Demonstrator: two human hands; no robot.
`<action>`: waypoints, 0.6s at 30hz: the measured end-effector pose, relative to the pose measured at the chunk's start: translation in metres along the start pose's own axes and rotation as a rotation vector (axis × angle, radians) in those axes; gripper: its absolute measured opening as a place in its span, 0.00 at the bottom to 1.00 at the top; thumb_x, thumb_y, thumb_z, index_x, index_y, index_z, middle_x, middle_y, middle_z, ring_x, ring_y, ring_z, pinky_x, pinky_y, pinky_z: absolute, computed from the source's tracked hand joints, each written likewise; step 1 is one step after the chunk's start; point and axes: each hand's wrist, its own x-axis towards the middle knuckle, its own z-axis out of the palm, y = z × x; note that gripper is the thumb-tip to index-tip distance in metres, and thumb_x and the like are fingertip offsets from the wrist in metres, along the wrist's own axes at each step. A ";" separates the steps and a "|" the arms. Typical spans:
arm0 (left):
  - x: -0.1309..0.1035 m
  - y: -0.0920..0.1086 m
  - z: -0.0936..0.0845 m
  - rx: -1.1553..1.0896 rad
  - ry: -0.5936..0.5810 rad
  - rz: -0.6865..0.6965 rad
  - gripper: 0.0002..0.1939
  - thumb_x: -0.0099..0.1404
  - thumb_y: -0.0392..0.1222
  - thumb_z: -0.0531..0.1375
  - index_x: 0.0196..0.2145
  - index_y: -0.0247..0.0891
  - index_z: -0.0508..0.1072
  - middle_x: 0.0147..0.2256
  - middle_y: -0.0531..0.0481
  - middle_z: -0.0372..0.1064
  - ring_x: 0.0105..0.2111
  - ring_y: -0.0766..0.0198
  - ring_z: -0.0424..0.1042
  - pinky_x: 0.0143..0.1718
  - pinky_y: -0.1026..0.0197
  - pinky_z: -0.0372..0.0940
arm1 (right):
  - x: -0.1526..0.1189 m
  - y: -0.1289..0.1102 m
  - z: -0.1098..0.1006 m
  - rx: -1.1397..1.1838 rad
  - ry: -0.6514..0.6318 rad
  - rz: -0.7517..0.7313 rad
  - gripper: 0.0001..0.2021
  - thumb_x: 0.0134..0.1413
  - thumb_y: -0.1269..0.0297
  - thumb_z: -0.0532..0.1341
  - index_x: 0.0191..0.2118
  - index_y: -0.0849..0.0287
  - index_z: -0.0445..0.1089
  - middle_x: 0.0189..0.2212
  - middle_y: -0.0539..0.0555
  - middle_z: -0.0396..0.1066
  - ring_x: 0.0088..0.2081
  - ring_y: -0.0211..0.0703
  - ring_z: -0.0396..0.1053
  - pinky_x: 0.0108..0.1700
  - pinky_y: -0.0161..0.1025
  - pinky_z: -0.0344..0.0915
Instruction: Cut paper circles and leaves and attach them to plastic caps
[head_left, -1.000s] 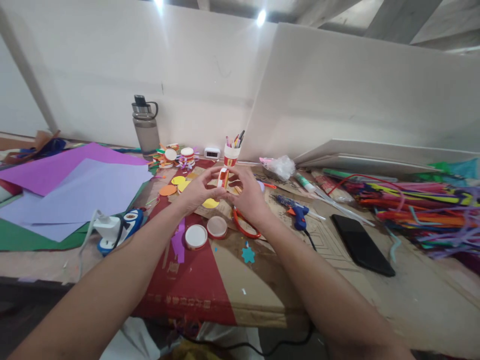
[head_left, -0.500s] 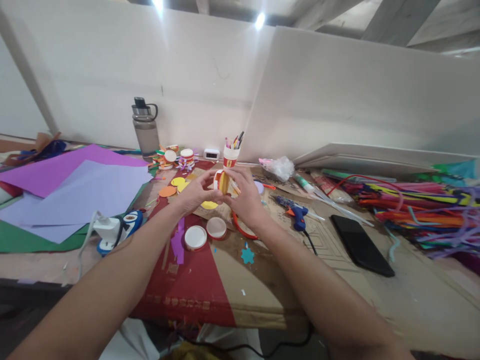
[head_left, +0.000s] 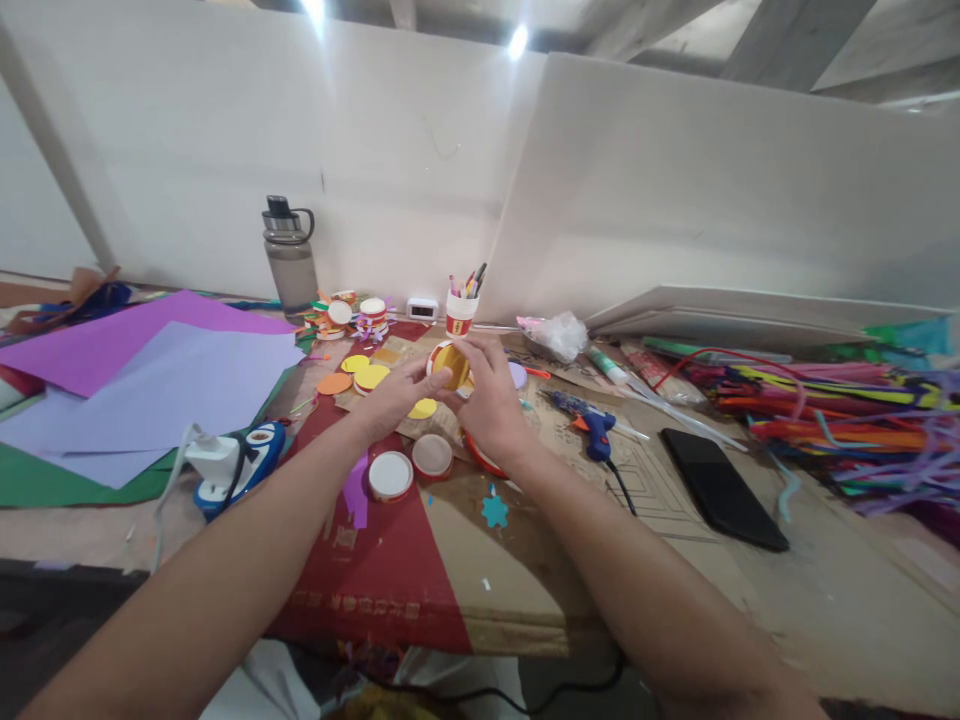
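Observation:
Between both hands is a small round cup piece (head_left: 450, 368) with a yellow disc on its face, tilted toward me. My left hand (head_left: 394, 398) grips its left and lower edge, with the thumb on the yellow face. My right hand (head_left: 489, 398) holds the right and upper edge, fingers bent over the top. Below them on the cardboard lie two round white-topped pieces, one at the left (head_left: 391, 476) and one at the right (head_left: 433, 456). Yellow discs (head_left: 423, 408) and an orange disc (head_left: 334, 383) lie near my left hand.
A blue glue gun (head_left: 598, 432) and a black phone (head_left: 724, 488) lie at the right, beside heaped pipe cleaners (head_left: 825, 420). A bottle (head_left: 291, 265), a pen cup (head_left: 460, 315) and a clock (head_left: 422, 310) stand behind. Coloured sheets (head_left: 187, 390) and a power strip (head_left: 244, 465) are left.
The held piece has turned so that its yellow face shows more fully. My left thumb now lies across that face, and both hands have shifted slightly.

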 end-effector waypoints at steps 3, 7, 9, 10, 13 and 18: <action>0.001 -0.001 0.004 0.106 0.026 0.044 0.15 0.57 0.48 0.68 0.40 0.38 0.78 0.39 0.49 0.76 0.44 0.58 0.72 0.43 0.60 0.68 | 0.000 -0.001 0.001 -0.051 -0.026 -0.021 0.30 0.52 0.67 0.68 0.60 0.53 0.63 0.55 0.62 0.64 0.57 0.59 0.61 0.60 0.60 0.62; 0.003 0.000 0.005 -0.214 0.107 -0.050 0.18 0.52 0.44 0.71 0.40 0.36 0.75 0.37 0.48 0.75 0.36 0.63 0.74 0.34 0.65 0.68 | 0.002 -0.002 -0.002 -0.017 0.011 -0.046 0.33 0.51 0.60 0.70 0.62 0.52 0.60 0.57 0.62 0.62 0.59 0.59 0.59 0.62 0.61 0.59; 0.004 0.002 0.003 -0.380 0.144 -0.089 0.19 0.51 0.42 0.72 0.39 0.36 0.73 0.36 0.49 0.75 0.33 0.65 0.74 0.33 0.65 0.69 | 0.003 -0.002 -0.003 0.031 0.064 0.003 0.35 0.52 0.56 0.69 0.63 0.52 0.57 0.58 0.63 0.60 0.60 0.59 0.58 0.61 0.62 0.60; 0.005 0.003 0.001 -0.438 0.163 -0.095 0.18 0.51 0.41 0.72 0.38 0.36 0.72 0.35 0.51 0.75 0.32 0.67 0.74 0.33 0.65 0.69 | 0.003 -0.002 -0.004 0.058 0.076 0.037 0.35 0.53 0.55 0.68 0.64 0.52 0.57 0.59 0.63 0.60 0.60 0.59 0.58 0.59 0.61 0.62; 0.005 0.003 -0.005 -0.537 0.211 -0.092 0.17 0.52 0.39 0.71 0.36 0.40 0.69 0.33 0.56 0.75 0.32 0.70 0.75 0.37 0.65 0.72 | 0.002 -0.003 -0.004 0.149 0.054 0.114 0.29 0.56 0.55 0.66 0.61 0.51 0.59 0.56 0.62 0.64 0.56 0.56 0.63 0.52 0.55 0.69; 0.002 0.001 -0.005 -0.569 0.197 -0.107 0.17 0.53 0.37 0.71 0.38 0.40 0.70 0.35 0.57 0.76 0.33 0.72 0.75 0.40 0.65 0.72 | 0.002 -0.012 -0.004 0.232 -0.003 0.154 0.20 0.58 0.57 0.64 0.54 0.54 0.66 0.49 0.59 0.71 0.49 0.50 0.69 0.49 0.50 0.69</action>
